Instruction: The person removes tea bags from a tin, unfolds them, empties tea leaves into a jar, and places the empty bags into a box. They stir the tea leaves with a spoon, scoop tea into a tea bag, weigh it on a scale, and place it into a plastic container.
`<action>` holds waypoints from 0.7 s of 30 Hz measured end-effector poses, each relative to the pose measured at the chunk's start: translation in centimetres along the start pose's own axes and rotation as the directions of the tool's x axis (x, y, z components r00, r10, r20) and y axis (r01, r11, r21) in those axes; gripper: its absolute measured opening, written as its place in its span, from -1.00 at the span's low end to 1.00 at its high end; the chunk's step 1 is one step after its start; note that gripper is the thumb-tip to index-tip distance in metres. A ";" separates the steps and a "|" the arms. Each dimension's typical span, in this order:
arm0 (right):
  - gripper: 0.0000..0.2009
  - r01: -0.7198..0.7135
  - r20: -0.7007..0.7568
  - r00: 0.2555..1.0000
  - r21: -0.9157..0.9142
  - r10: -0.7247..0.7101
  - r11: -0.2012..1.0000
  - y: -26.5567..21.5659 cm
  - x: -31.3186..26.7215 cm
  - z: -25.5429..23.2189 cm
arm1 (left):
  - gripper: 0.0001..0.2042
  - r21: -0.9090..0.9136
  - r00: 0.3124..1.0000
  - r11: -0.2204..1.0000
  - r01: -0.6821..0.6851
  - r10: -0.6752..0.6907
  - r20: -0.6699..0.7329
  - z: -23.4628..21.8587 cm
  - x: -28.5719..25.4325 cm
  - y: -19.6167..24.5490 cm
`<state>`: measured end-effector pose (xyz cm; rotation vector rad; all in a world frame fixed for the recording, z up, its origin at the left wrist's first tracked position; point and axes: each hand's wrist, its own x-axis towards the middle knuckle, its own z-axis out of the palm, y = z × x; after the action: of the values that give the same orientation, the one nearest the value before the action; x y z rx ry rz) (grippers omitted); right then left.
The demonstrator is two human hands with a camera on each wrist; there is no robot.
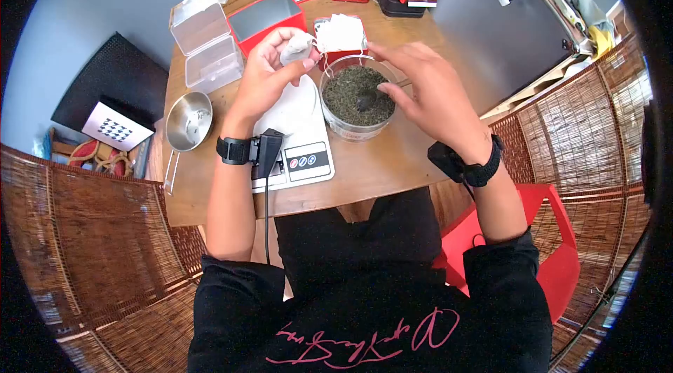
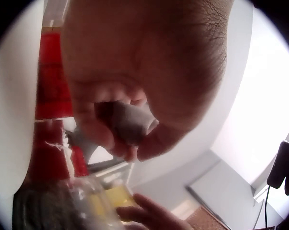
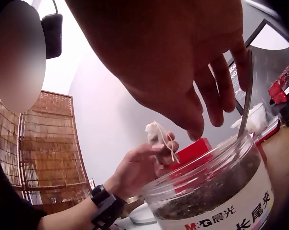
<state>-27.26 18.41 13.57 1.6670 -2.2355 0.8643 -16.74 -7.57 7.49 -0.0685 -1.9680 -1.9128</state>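
Note:
My left hand [image 1: 265,77] holds a small filled white drawstring tea bag [image 1: 296,49] between thumb and fingers, above the white kitchen scale [image 1: 298,113]. Loose strings hang from the bag in the right wrist view. Just right of the scale stands a clear round tub [image 3: 216,218] of dark green dried leaves [image 1: 347,92]. My right hand [image 1: 434,85] hovers over the tub's right side, fingers extended and thumb apart. A spoon handle [image 3: 247,96] leans up from the tub's rim close to those fingers, and its dark bowl [image 1: 367,101] lies in the leaves.
Behind the tub, white bags [image 1: 341,33] are piled in a red container. An open red tin [image 1: 270,29] and a clear hinged box [image 1: 210,64] stand at the back left. A metal cup with a long handle [image 1: 181,124] sits near the table's left edge.

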 end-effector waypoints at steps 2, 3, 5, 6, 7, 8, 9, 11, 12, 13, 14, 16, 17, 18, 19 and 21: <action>-0.74 0.008 0.005 1.000 0.028 -0.008 1.000 0.2 0.1 0.0 | -0.72 -0.021 1.000 1.000 0.015 -0.015 0.007 -0.5 0.1 0.2; -0.73 0.056 -0.024 0.998 0.074 -0.055 0.996 0.3 -0.1 -0.1 | -0.73 -0.007 0.999 0.999 0.033 -0.033 0.019 -0.8 0.1 0.3; -0.71 0.107 -0.048 0.994 0.127 -0.101 0.986 0.3 -0.5 -0.2 | -0.75 0.006 0.998 0.998 0.058 -0.058 0.022 -1.0 0.1 0.4; -0.72 0.060 -0.098 0.994 0.148 -0.046 0.987 -0.2 -0.8 -0.4 | -0.77 0.061 1.000 0.998 0.013 -0.013 -0.001 -1.2 0.1 0.3; -0.72 0.015 -0.147 0.989 0.174 0.011 0.985 -0.6 -1.3 -0.6 | -0.79 0.119 0.999 0.992 -0.029 0.031 -0.021 -1.5 0.0 0.3; -0.72 0.016 -0.139 0.990 0.188 0.010 0.982 -0.9 -2.0 -0.7 | -0.80 0.191 0.998 0.982 0.011 0.002 -0.068 -1.5 -0.2 0.7; -0.73 -0.034 -0.202 0.977 0.175 0.070 0.984 -0.9 -2.8 -0.9 | -0.80 0.198 0.997 0.980 0.024 -0.008 -0.081 -1.9 -0.2 0.5; -0.74 -0.080 -0.254 0.959 0.190 0.128 0.978 -0.4 -4.9 -0.7 | -0.75 0.409 0.989 0.912 0.009 0.051 -0.135 -2.9 -0.2 0.1; -0.76 -0.091 -0.375 0.915 0.170 0.150 0.981 0.2 -6.1 -0.4 | -0.75 0.458 0.982 0.889 -0.016 0.101 -0.162 -3.0 -0.4 0.1; -0.78 -0.110 -0.491 0.855 0.147 0.169 0.983 0.6 -6.7 -0.1 | -0.75 0.463 0.981 0.886 -0.002 0.092 -0.170 -3.4 -0.7 0.4; -0.78 -0.113 -0.486 0.856 0.152 0.174 0.982 0.8 -6.9 0.3 | -0.76 0.517 0.982 0.856 0.011 0.088 -0.167 -3.6 -0.8 0.5; -0.80 -0.094 -0.530 0.806 0.325 0.264 0.941 1.3 -7.2 0.4 | -0.80 0.524 0.981 0.851 0.042 0.065 -0.185 -3.3 -0.7 0.7; -0.80 -0.103 -0.531 0.805 0.318 0.266 0.943 1.4 -7.1 0.4 | -0.80 0.517 0.982 0.855 0.038 0.063 -0.178 -3.0 -0.7 0.7; -0.80 -0.090 -0.525 0.803 0.362 0.283 0.928 1.3 -6.8 0.5 | -0.80 0.539 0.984 0.842 0.042 0.058 -0.167 -2.8 -0.7 0.8; -0.80 -0.073 -0.517 0.803 0.409 0.297 0.909 1.4 -6.7 0.6 | -0.80 0.562 0.986 0.826 0.047 0.053 -0.159 -2.9 -0.7 0.8; -0.80 -0.081 -0.530 0.792 0.404 0.305 0.911 1.6 -7.1 0.7 | -0.81 0.605 0.989 0.795 0.037 0.059 -0.138 -3.2 -0.7 0.8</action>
<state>-26.32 23.98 8.89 1.0569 -1.8935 1.6695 -15.04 -10.43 8.01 0.2369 -2.3614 -1.1464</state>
